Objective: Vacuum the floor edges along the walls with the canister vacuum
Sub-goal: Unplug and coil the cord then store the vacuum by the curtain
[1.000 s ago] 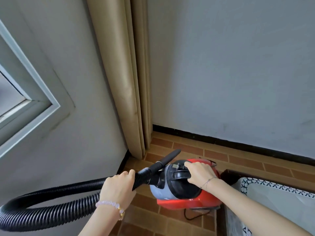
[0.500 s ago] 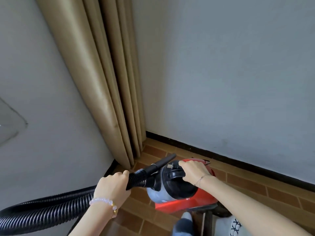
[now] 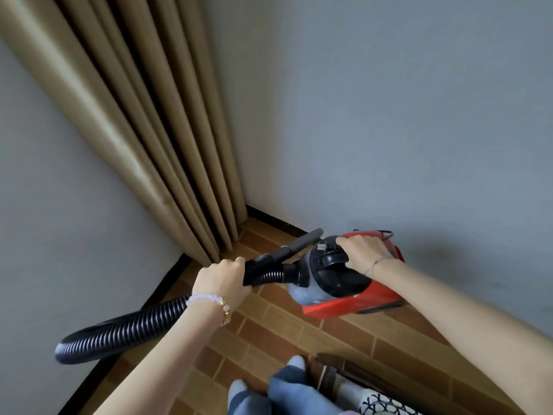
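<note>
A red and grey canister vacuum [image 3: 353, 290] hangs above the brick-patterned floor [image 3: 299, 330], close to the grey wall. My right hand [image 3: 360, 253] is closed on its black top handle. My left hand [image 3: 221, 278] grips the black ribbed hose [image 3: 125, 329] near the nozzle end, both hose runs bunched in the fist. The black crevice nozzle [image 3: 302, 244] sticks out past my left hand toward the corner, above the floor. The hose loops back to the lower left.
A beige curtain [image 3: 143, 121] hangs down into the corner. A black baseboard [image 3: 161, 287] runs along both grey walls. My feet in blue socks [image 3: 287, 387] stand at the bottom. A dark wooden furniture edge [image 3: 335, 369] with patterned fabric [image 3: 383, 404] sits at the bottom right.
The view has swung right and downward; the window frame left the picture and my feet appeared. Both hands keep their grips, and the vacuum has moved closer to the right wall.
</note>
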Tool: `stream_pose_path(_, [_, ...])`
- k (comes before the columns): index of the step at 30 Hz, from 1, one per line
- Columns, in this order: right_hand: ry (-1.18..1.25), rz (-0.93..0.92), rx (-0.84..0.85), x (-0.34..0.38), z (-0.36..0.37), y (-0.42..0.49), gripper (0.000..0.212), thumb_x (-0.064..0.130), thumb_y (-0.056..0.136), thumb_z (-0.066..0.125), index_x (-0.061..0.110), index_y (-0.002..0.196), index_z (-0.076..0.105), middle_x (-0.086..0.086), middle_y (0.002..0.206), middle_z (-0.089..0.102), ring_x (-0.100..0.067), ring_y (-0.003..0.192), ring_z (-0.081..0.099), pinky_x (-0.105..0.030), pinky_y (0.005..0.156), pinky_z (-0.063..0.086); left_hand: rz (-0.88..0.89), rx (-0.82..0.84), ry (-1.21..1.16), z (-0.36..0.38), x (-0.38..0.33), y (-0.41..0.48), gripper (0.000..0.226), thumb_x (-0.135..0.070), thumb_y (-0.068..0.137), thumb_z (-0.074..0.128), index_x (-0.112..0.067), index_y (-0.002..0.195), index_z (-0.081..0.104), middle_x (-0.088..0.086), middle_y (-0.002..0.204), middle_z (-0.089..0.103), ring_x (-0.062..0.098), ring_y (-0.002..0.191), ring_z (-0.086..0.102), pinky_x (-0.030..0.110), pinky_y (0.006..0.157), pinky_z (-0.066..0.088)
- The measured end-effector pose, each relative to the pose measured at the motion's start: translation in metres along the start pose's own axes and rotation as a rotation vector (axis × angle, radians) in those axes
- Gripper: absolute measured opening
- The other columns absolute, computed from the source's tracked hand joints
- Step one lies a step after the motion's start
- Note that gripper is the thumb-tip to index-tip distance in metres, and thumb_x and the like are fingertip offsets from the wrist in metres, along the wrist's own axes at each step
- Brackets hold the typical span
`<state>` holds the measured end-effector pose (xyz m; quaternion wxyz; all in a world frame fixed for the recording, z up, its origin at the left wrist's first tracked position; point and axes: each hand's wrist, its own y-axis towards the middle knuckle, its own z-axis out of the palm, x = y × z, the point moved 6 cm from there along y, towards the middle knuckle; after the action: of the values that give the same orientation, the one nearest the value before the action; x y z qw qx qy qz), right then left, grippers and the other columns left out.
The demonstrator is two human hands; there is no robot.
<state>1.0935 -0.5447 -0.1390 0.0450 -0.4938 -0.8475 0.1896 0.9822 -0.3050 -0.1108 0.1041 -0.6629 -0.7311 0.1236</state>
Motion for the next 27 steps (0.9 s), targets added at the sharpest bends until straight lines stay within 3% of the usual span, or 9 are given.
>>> stream_pose_path(7, [-0.082, 0.069, 0.072, -0.063, -0.002, 0.024, 0.024, 0.016, 0.090, 0.053, 0.016, 0.113, 0.050, -0.004, 0.093, 0.065, -0.026, 0.083, 0.064, -0.031, 0.057, 0.038, 0.039, 0.028, -0.042, 0.001, -0.037, 0.060, 0.023, -0.034, 0.089, 0.049, -0.016, 0.103, 0.051, 0.003, 0.097, 0.065, 0.027, 0.087, 0.065, 0.031, 0.064, 0.041])
stream_pose_path(11, [-0.133, 0.061, 0.123, -0.077, 0.014, 0.052, 0.021, 0.015, 0.089, 0.057, 0.015, 0.109, 0.050, 0.002, 0.073, 0.049, -0.023, 0.071, 0.054, -0.032, 0.056, 0.040, 0.038, 0.113, -0.115, 0.020, -0.041, 0.096, 0.028, -0.038, 0.089, 0.051, -0.017, 0.107, 0.053, 0.002, 0.098, 0.065, 0.025, 0.088, 0.064, 0.031, 0.066, 0.044])
stream_pose_path(15, [-0.151, 0.051, 0.192, -0.080, 0.043, 0.086, 0.027, 0.010, 0.089, 0.055, 0.015, 0.115, 0.048, -0.003, 0.094, 0.064, -0.025, 0.085, 0.063, -0.033, 0.058, 0.038, 0.012, 0.212, -0.195, 0.049, -0.037, 0.133, 0.027, -0.038, 0.088, 0.050, -0.019, 0.107, 0.054, 0.001, 0.097, 0.066, 0.024, 0.086, 0.064, 0.030, 0.066, 0.045])
stream_pose_path(18, [-0.142, 0.034, 0.238, -0.074, 0.073, 0.118, 0.031, 0.007, 0.088, 0.055, 0.015, 0.117, 0.048, -0.004, 0.103, 0.064, -0.025, 0.094, 0.064, -0.032, 0.062, 0.040, 0.009, 0.281, -0.214, 0.069, -0.032, 0.159, 0.026, -0.035, 0.089, 0.049, -0.019, 0.109, 0.053, 0.002, 0.101, 0.066, 0.024, 0.091, 0.065, 0.029, 0.067, 0.043])
stream_pose_path(22, [-0.100, 0.047, 0.303, -0.065, 0.123, 0.154, 0.039, 0.006, 0.087, 0.056, 0.013, 0.124, 0.046, -0.004, 0.112, 0.064, -0.025, 0.106, 0.061, -0.034, 0.078, 0.048, 0.004, 0.344, -0.212, 0.103, -0.023, 0.185, 0.028, -0.033, 0.092, 0.048, -0.017, 0.115, 0.050, 0.003, 0.105, 0.065, 0.026, 0.095, 0.064, 0.030, 0.068, 0.042])
stream_pose_path(27, [-0.069, 0.005, 0.365, -0.046, 0.191, 0.191, 0.046, 0.003, 0.088, 0.053, 0.012, 0.132, 0.042, -0.007, 0.120, 0.060, -0.026, 0.114, 0.055, -0.034, 0.092, 0.044, -0.054, 0.459, -0.276, 0.163, -0.012, 0.199, 0.036, -0.032, 0.090, 0.046, -0.019, 0.124, 0.044, 0.002, 0.115, 0.062, 0.026, 0.102, 0.062, 0.034, 0.080, 0.049])
